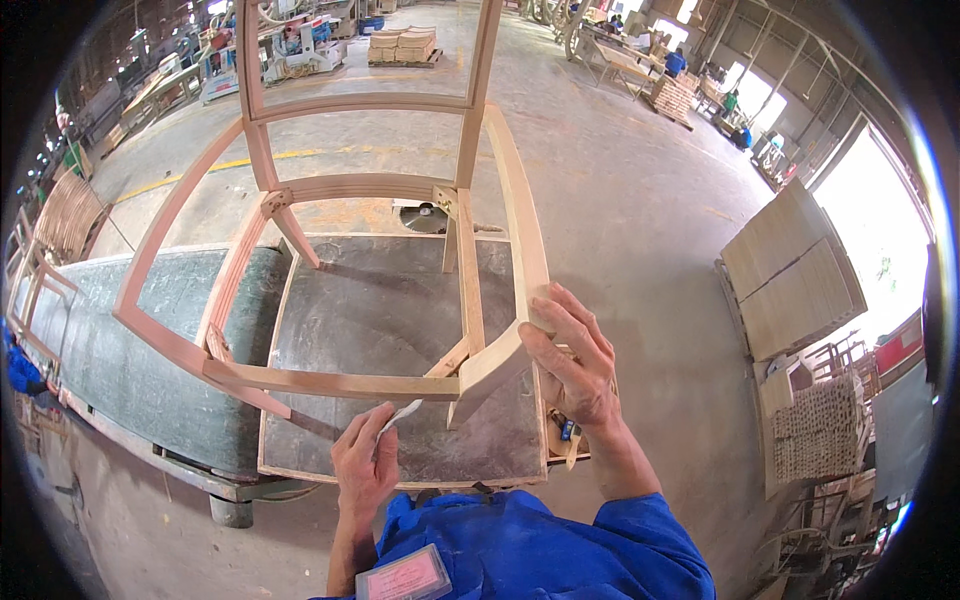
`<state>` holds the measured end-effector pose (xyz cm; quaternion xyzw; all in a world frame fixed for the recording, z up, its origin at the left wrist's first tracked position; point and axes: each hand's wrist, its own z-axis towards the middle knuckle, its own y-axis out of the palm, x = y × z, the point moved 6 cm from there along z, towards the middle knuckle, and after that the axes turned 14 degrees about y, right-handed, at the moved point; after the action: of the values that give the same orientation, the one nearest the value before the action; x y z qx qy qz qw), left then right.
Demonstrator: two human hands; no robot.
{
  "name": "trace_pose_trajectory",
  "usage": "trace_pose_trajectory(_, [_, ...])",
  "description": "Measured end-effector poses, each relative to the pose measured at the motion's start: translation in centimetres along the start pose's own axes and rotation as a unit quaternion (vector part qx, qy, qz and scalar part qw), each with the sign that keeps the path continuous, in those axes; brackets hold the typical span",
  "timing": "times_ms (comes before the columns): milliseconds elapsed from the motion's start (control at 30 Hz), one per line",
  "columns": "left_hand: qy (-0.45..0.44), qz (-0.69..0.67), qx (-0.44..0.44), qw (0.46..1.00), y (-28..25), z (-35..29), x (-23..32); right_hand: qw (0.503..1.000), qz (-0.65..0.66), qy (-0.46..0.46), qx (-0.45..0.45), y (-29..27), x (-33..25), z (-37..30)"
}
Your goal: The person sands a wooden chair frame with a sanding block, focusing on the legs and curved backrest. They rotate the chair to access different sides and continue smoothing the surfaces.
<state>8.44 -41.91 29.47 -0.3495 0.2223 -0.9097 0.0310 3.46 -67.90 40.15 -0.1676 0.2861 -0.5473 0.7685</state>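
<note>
A bare wooden armchair frame (pixel 350 382) stands on a dark-topped worktable (pixel 420 445), with its front rail toward me and its tall back away from me. My right hand (pixel 575 365) is closed over the front end of the chair's right armrest (pixel 515 210), its thumb partly hidden. Close below the front rail, my left hand (pixel 365 460) pinches a small, thin, whitish-grey folded piece (pixel 407 411), which looks like sandpaper. That piece is near the rail; I cannot tell whether it touches the wood.
A green-topped conveyor bench (pixel 170 340) adjoins on the left. Beyond the table lies a round saw blade (pixel 423 217). A tray with a small blue tool (pixel 568 430) sits by my right forearm. Stacked boards (pixel 790 270) stand at right. Another person's blue sleeve (pixel 22 368) shows far left.
</note>
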Motion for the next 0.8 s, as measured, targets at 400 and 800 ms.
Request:
trace_pose_trajectory(400, [0.048, -0.018, -0.017, 0.999, 2.2, 1.0, 1.5, 0.959, 0.186, 0.177, 0.124, 2.5, 1.2, -3.2])
trace_pose_trajectory(800, [0.033, -0.017, 0.003, 0.999, 2.7, 1.1, 1.6, 0.942, 0.107, 0.317, 0.022, 4.9, -0.2, -6.5])
